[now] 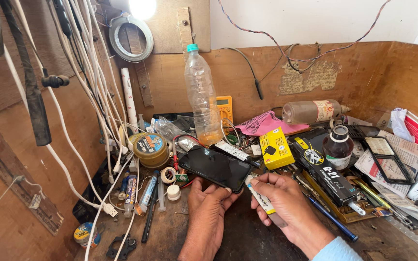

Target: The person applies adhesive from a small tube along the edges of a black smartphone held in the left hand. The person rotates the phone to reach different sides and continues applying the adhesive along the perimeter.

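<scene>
- The right hand (286, 205) grips a small white and yellow tube (261, 196); its fingers are curled round the tube's lower half.
- The tube's long axis runs on a slant from the palm up and to the left, and its white tip lies against the near right corner of a black phone (216, 167).
- The left hand (208, 205) lies palm down, fingers loosely spread, fingertips touching the phone's near edge; it clasps nothing.
- The phone lies screen up just beyond both hands, its long axis running from upper left to lower right.
- Left of the left hand lie several small tubes (130, 189), a roll of tape (169, 174) and a round tin (151, 149).
- Beyond the phone stands a clear plastic bottle (202, 96), upright, with a yellow meter (224, 108) behind it.
- Right of the right hand are a yellow box (276, 147), a dark glass bottle (337, 146) and a blue pen (332, 219).
- The surface is a dark, scuffed, cluttered workbench (247, 239), walled by brown board (364, 72), with white cables (90, 72) hanging at the left.
</scene>
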### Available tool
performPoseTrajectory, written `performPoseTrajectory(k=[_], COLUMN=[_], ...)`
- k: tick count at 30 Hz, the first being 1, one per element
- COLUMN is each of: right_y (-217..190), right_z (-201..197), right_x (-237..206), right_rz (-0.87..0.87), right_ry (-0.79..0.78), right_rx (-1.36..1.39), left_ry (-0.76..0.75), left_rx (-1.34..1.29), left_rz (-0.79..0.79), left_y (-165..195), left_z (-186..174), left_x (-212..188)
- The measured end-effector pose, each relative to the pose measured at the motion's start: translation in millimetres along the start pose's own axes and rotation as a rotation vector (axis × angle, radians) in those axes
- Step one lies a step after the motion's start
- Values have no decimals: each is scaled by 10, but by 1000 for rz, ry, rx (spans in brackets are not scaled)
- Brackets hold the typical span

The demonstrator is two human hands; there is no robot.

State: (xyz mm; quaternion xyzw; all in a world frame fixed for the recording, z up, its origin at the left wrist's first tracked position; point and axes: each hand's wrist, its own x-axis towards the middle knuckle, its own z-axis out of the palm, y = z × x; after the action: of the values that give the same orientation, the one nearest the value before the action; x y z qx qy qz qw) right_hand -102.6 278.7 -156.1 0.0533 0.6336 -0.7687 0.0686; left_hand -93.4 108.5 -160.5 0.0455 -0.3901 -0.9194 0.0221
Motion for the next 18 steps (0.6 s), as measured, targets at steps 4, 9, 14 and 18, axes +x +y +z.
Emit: performPoseTrajectory(k=[4,9,14,18], right_y=[1,1,-12,-66], right_z=[-127,-202,-95,-19], right_x=[133,175,57,-45], right_rz=[73,119,31,-15], right_ry=[-94,-119,-84,-22], right_rx=[91,118,-18,-183], left_ry=[8,42,58,40], left_rx=[13,28,35,28], left_rz=[5,-12,-16,-7], left_y=[-2,15,32,36], left_z=[1,33,41,34], left_x=[10,7,-17,-25])
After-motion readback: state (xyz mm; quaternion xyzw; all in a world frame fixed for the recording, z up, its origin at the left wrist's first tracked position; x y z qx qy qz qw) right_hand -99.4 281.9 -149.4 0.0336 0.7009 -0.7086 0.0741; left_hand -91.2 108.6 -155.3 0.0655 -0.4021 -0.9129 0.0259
